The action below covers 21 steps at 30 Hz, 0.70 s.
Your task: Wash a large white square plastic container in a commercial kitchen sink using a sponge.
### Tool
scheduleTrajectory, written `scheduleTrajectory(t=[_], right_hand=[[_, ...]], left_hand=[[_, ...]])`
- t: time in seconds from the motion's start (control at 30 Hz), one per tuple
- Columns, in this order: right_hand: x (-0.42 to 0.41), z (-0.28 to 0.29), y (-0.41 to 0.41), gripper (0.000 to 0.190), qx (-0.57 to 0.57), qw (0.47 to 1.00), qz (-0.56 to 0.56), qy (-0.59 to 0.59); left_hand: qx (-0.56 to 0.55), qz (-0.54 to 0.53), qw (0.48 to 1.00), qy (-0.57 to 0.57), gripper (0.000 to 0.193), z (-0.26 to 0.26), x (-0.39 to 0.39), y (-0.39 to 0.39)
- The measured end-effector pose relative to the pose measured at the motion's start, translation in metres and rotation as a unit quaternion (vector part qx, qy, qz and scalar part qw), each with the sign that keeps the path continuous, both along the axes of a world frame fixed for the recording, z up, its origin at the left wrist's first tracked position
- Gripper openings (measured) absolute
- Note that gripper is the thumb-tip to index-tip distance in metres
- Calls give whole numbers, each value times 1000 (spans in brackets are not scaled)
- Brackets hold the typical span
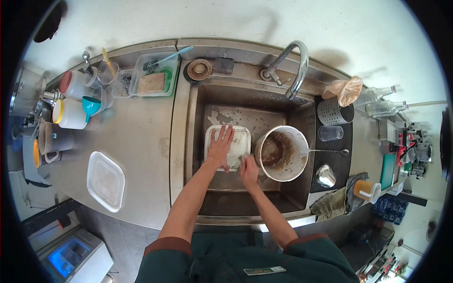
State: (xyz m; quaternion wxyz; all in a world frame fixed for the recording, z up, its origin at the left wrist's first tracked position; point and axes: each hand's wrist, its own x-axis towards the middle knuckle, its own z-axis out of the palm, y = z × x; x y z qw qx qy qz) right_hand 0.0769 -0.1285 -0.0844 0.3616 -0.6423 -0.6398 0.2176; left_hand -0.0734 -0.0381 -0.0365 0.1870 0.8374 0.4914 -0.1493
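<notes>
A white rectangular plastic container [240, 141] lies in the steel sink [244, 115], seemingly bottom up. My left hand [220, 148] is laid flat on it with the fingers spread. By the container's lower right edge, my right hand [250, 172] is curled around a small dark greenish scouring pad [242, 161], mostly hidden by the fingers. Just right of that hand stands a round white bucket [300, 141], its inside coated with brown residue. A thin metal utensil [327, 151] rests across the bucket's rim and reaches onto the black drain mat.
A gooseneck faucet [302, 67] arches over the sink's back right. On the black mat [329, 155] are a perforated steel cup [334, 111], a clear cup [331, 133] and a metal vessel [325, 175]. A white lid [106, 181] and a tub with a sponge [151, 83] occupy the left counter.
</notes>
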Motion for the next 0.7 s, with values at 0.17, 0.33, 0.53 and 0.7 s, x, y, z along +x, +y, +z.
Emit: scheduleTrajectory(t=[0.17,0.33,0.53,0.7], right_hand=[[-16,-9,-19,10,30,997,22,-68],[-26,-3,-19,14,36,995,46,-78],[-60,-5,-21,13,32,995,30,-91],[-29,-6,-30,11,85,983,-47,-159]], left_hand=[[24,-10,1000,3,159,-1,13,-1],[42,-37,997,44,153,-3,-1,3],[-3,-51,998,-25,120,-14,-13,25],[-1,-75,996,-52,97,-24,-24,28]])
